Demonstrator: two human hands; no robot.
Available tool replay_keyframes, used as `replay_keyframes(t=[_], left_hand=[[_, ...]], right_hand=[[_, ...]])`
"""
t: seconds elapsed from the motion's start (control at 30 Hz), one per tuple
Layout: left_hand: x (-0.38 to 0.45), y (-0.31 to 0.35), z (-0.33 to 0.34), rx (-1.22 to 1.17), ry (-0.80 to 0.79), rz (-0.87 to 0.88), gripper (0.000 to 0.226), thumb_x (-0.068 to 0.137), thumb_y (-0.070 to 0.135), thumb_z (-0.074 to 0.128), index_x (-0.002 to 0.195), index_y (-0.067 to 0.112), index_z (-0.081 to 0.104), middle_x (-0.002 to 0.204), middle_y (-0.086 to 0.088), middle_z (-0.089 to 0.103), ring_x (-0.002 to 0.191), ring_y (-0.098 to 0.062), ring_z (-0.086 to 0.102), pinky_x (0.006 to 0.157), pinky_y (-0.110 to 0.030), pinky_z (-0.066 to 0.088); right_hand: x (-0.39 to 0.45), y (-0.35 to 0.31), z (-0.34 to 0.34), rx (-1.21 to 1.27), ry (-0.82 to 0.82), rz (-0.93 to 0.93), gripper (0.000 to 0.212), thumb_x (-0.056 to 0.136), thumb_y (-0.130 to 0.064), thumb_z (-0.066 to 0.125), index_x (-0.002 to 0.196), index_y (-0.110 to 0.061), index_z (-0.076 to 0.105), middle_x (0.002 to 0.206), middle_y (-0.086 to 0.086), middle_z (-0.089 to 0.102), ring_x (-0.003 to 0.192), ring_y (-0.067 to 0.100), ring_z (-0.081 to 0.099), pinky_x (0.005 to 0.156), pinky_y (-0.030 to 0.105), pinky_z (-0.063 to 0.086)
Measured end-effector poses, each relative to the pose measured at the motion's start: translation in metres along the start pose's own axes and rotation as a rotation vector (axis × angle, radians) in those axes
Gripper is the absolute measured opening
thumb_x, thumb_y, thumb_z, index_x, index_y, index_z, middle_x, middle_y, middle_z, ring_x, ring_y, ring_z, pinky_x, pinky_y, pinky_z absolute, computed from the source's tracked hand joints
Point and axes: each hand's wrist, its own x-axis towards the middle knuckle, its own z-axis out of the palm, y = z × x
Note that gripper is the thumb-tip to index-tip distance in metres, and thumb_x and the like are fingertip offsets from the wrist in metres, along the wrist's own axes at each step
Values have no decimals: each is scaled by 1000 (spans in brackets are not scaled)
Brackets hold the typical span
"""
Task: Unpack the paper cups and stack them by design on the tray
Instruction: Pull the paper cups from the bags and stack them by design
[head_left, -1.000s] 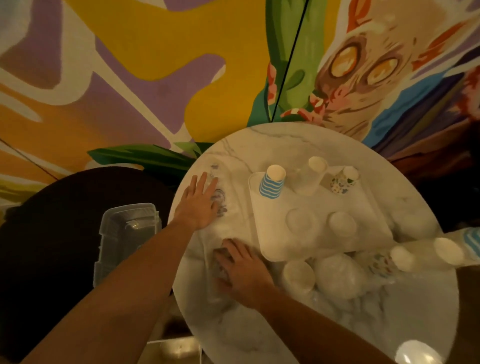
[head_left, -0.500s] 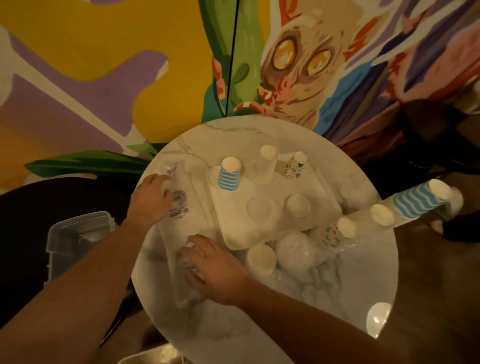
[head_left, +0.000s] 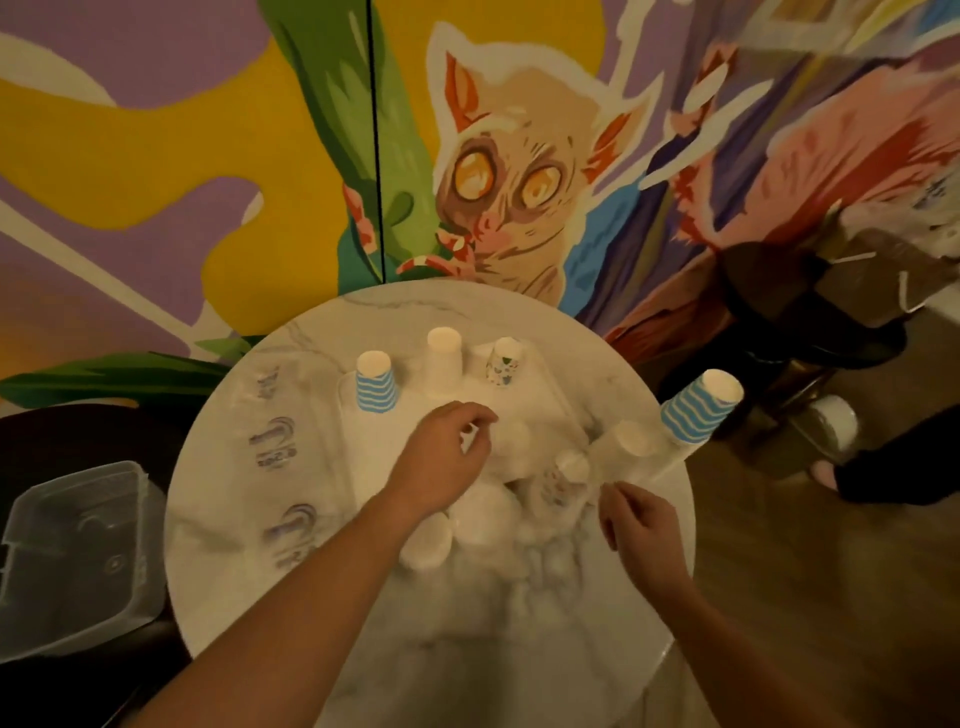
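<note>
Head view: left hand (head_left: 441, 462) over white tray (head_left: 524, 395), fingers curled, hold unclear; right hand (head_left: 641, 525) pinching clear plastic wrapper (head_left: 649, 462); blue-striped cup (head_left: 376, 384) inverted on tray.

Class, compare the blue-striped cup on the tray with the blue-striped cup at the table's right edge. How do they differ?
The blue-striped cup on the tray stands upright, upside down, alone; the blue-striped cup at the right edge lies tilted, its base pointing right. The tray cup is unpacked; the edge cup seems to top a wrapped row of cups, though blur hides the wrap's limits. Both share white-and-blue wavy stripes and a white base.
</note>
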Motion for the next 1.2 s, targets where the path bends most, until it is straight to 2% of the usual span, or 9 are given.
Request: replay_keyframes(t=[0.2,0.3,0.4,0.53,0.73,0.83,1.0,1.1,1.2], left_hand=[[34,64,86,50,-157,4,32,93,27,66,124,22,65,116,3,66,107,-13,59,95,-29,48],[50,82,121,267,-330,-50,72,89,46,68,152,26,38,142,-2,53,131,-26,42,107,-37,37],[55,87,148,543,-435,-40,91,87,59,63,159,27,18,150,-3,48,135,-31,32,109,-44,30],[53,84,167,622,-350,-15,68,89,54,61,148,28,38,139,1,57,125,-27,37,103,-41,33],[50,84,166,421,-317,-39,59,85,49,71,134,24,52,129,2,61,119,-23,46,98,-37,39],[45,84,160,219,-266,-57,57,84,39,77,134,22,54,126,2,61,114,-18,52,99,-34,43],[47,104,138,-158,-168,-79,59,82,29,83,134,29,55,120,10,63,107,-6,60,82,-11,45],[50,120,114,-434,-67,-108,47,90,40,73,133,39,53,123,11,67,111,-7,64,83,-22,56],[49,115,91,-591,183,-266,21,105,33,49,118,23,62,115,1,73,98,-15,70,74,-32,55]], right_hand=[[35,61,-57,-102,80,283,15,99,-16,52,103,-15,67,87,6,69,70,19,63,58,38,52],[49,77,-68,-218,-54,317,38,94,-19,60,132,-22,55,113,2,65,95,24,66,78,44,59],[58,74,-70,-281,-214,239,57,93,-13,65,145,-20,43,121,-6,53,110,20,61,85,27,47],[70,79,-68,-280,-306,131,62,90,-10,69,145,-15,40,122,-6,53,111,7,50,86,13,36],[78,100,-62,-195,-286,127,96,76,-25,84,153,-21,26,131,-3,57,117,14,57,91,22,47],[76,102,-64,-154,-204,123,84,65,-40,86,137,-26,46,124,-5,61,116,15,59,92,29,53],[71,69,-79,-20,-108,59,63,69,-26,89,117,-35,49,111,-16,65,98,-2,65,77,20,56],[68,34,-81,48,-68,-35,61,72,-25,88,117,-35,48,112,-17,65,94,-11,63,71,9,51],[70,-6,-77,167,-67,-104,60,77,-23,85,121,-39,47,117,-20,63,101,-11,62,80,12,53]])
